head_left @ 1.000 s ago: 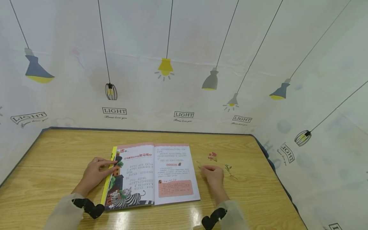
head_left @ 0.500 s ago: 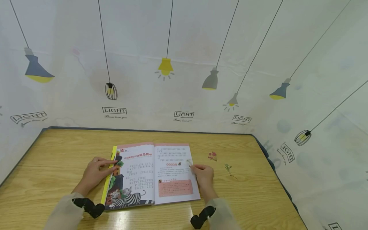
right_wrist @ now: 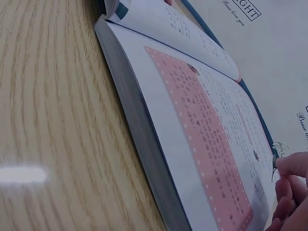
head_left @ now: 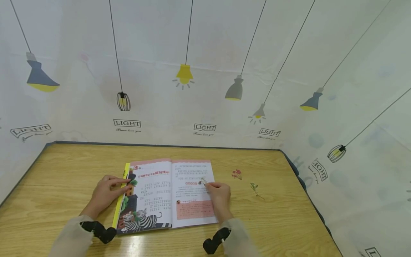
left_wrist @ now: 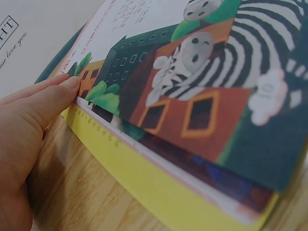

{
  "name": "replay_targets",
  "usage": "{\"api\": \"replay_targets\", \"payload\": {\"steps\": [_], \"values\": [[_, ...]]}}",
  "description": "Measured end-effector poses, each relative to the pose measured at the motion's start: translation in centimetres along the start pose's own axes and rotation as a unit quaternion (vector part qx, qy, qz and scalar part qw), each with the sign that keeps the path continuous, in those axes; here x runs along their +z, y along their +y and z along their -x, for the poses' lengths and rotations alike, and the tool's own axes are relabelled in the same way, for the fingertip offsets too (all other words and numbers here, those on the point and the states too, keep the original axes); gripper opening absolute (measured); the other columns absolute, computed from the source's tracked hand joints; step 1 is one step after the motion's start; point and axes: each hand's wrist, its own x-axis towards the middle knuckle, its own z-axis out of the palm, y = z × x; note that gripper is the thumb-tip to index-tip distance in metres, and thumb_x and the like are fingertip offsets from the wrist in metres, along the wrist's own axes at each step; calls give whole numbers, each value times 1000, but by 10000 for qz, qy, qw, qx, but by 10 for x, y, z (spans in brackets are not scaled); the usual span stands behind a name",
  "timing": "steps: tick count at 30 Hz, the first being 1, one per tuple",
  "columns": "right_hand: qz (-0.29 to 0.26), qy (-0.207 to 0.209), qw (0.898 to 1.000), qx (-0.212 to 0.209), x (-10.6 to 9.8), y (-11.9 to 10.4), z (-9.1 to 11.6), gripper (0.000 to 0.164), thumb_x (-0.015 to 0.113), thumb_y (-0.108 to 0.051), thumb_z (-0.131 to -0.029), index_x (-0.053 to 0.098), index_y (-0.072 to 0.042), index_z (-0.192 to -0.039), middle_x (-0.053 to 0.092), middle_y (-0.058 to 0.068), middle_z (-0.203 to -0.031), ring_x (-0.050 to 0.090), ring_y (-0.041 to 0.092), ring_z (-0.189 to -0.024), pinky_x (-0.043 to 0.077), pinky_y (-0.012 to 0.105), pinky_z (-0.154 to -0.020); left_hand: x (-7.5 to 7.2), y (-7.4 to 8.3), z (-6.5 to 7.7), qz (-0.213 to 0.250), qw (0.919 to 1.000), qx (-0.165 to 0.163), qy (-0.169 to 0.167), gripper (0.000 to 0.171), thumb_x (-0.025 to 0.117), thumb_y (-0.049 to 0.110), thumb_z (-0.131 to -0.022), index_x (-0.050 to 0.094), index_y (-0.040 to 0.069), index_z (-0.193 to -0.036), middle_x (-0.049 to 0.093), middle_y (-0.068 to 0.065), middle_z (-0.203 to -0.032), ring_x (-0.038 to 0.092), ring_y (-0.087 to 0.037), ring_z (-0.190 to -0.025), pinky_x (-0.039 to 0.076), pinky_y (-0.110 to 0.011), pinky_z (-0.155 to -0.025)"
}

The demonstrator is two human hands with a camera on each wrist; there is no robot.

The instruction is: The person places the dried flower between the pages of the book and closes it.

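An open book (head_left: 162, 200) lies on the table, with zebras and buildings printed on its left page. At its left edge my left hand (head_left: 104, 194) rests with extended fingers on the page, seen closely in the left wrist view, where the fingertips (left_wrist: 71, 83) touch the page's edge. Over the right page, my right hand (head_left: 219, 196) pinches a small sprig of white flowers (head_left: 203, 180) between thumb and forefinger. In the right wrist view the white blossoms (right_wrist: 280, 146) stick up beyond the fingertips, and a thin stem hangs below.
Right of the book, a pressed red flower (head_left: 237, 174) and a green leafy sprig (head_left: 255, 189) lie on the wooden table (head_left: 282, 221). A wall covering (head_left: 154, 89) printed with hanging lamps rises behind the table and at both sides.
My right hand has moved left with the white flower sprig, from the table beside the book to over the right page. The left hand has stayed in place.
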Motion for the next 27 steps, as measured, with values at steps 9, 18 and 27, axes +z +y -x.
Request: {"api": "replay_targets", "payload": {"steps": [9, 18, 27], "values": [[94, 95, 9999, 100, 12, -3, 8, 11, 76, -12, -74, 72, -3, -77, 67, 7, -79, 59, 21, -77, 45, 37, -73, 0, 1, 1, -26, 10000, -29, -18, 36, 69, 30, -85, 69, 5, -111, 51, -15, -107, 45, -27, -93, 34, -41, -74], [591, 397, 9973, -171, 19, 1, 9, 11, 77, -14, -70, 73, -5, -73, 68, 7, -76, 60, 23, -74, 43, 40, -74, 1, 0, 1, -45, 10000, -52, -25, 37, 68, 31, -85, 69, 5, -111, 51, -15, -107, 44, -27, -93, 34, -40, -73], [1188, 680, 9877, -752, 23, 8, 10, 9, 77, -14, -70, 72, -7, -67, 66, 3, -67, 59, 21, -64, 43, 38, -64, 1, -1, 1, -37, 10000, -48, -9, 37, 68, 31, -85, 69, 5, -111, 50, -15, -107, 45, -26, -92, 34, -40, -73]]}}
